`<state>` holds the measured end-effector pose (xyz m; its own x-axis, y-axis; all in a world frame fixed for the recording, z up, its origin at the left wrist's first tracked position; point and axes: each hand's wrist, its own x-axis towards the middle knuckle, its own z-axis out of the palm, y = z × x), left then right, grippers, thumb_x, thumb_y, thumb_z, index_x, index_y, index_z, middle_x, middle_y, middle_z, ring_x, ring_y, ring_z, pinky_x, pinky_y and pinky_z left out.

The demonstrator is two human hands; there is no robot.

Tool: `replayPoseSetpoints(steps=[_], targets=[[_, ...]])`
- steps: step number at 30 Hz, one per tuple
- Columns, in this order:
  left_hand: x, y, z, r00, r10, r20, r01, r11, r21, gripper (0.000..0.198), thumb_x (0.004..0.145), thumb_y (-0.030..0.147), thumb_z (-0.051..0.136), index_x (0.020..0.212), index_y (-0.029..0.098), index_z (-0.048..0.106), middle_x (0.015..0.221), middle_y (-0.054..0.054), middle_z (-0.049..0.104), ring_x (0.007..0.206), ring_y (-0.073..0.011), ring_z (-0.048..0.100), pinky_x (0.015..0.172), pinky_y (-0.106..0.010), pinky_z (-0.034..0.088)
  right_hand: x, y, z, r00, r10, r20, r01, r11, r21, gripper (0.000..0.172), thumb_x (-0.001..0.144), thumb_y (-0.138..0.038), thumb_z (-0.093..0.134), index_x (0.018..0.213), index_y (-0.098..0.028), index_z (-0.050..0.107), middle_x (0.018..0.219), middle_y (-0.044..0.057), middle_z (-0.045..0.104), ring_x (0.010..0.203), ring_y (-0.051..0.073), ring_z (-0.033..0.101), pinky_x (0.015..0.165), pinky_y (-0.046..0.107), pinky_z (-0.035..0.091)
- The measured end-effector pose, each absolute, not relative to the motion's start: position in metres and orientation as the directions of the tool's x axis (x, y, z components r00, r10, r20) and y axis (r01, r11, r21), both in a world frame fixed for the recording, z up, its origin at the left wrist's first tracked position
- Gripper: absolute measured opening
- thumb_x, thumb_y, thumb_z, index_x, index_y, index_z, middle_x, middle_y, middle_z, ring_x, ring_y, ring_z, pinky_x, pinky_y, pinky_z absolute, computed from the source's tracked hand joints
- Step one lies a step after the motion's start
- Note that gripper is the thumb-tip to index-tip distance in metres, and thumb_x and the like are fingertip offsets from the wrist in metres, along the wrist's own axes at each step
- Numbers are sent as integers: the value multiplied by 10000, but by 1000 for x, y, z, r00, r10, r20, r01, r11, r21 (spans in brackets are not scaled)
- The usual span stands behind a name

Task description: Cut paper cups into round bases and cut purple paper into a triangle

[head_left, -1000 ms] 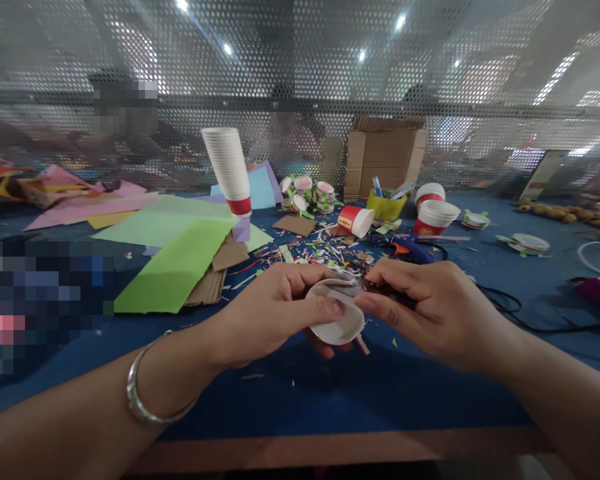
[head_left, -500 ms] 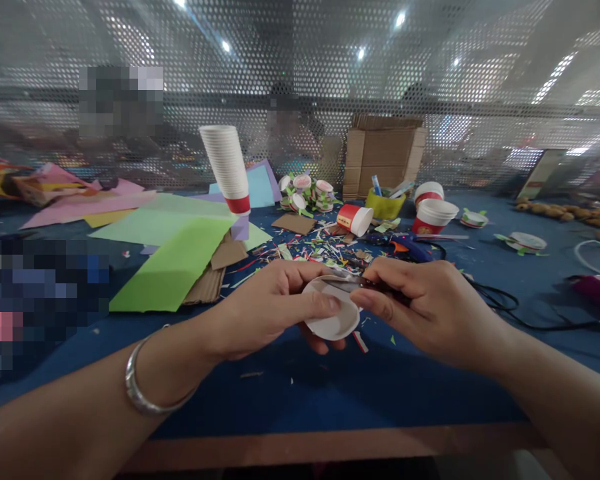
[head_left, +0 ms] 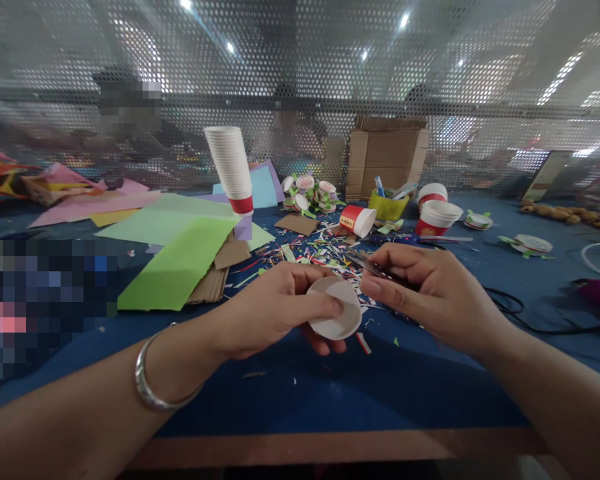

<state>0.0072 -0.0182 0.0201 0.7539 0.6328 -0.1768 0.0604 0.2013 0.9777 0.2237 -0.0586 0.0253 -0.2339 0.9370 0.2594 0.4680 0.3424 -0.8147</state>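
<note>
My left hand [head_left: 280,307] is closed on a white paper cup bottom [head_left: 334,327], a shallow round piece with a low rim. The thumb presses on its inner face and the other fingers lie behind and beneath it. To the right, my right hand [head_left: 425,287] grips a pair of dark scissors [head_left: 375,267], mostly hidden by the fingers. The scissors' tips point up and left, just above and apart from the cup bottom. Paper scraps [head_left: 325,250] in white, red and green lie beyond the hands.
A tall stack of paper cups [head_left: 230,163] stands behind coloured paper sheets [head_left: 180,257]. A tipped red cup [head_left: 357,220], a yellow holder [head_left: 389,205] and upright cups [head_left: 437,220] are at the back. Small paper turtles [head_left: 526,245] lie right, near a black cord [head_left: 545,327].
My right hand has drawn the scissors slightly right and up, off the rim of the cup bottom. My left hand keeps its hold. The whole view has shifted a little.
</note>
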Motion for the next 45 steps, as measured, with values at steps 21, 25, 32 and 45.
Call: replayPoseSetpoints(steps=[21, 25, 32, 45], targets=[[13, -24, 17, 717, 658, -231, 158, 170, 973, 233, 873, 329, 728, 961, 173, 578, 645, 15, 691, 460, -123, 668, 407, -160, 536, 212, -60, 11, -361, 927, 101, 386, 247, -889, 76, 745, -121, 612, 774, -190, 625, 647, -55, 547, 541, 98, 518, 498, 216, 399], [14, -22, 15, 720, 662, -205, 115, 177, 977, 142, 889, 236, 687, 953, 184, 571, 649, 24, 700, 462, -126, 679, 382, -147, 516, 209, -61, 9, -313, 936, 164, 433, 294, -852, 85, 719, -118, 601, 758, -194, 602, 646, -47, 547, 558, 107, 515, 502, 223, 395], [16, -27, 14, 691, 713, -121, 52, 117, 992, 117, 909, 250, 666, 970, 190, 585, 637, 36, 708, 456, -119, 678, 380, -140, 514, 205, -65, 8, -233, 913, 335, 504, 408, -761, 62, 739, -134, 601, 725, -191, 580, 621, -57, 501, 540, 84, 428, 496, 217, 333], [11, -19, 20, 550, 835, 24, -6, -25, 1000, 139, 965, 287, 614, 1036, 189, 547, 744, -12, 755, 538, -144, 726, 402, -147, 513, 246, -28, 12, -54, 924, 379, 680, 312, -663, 233, 861, -341, 630, 691, -180, 633, 578, -34, 493, 554, 115, 396, 521, 267, 306]])
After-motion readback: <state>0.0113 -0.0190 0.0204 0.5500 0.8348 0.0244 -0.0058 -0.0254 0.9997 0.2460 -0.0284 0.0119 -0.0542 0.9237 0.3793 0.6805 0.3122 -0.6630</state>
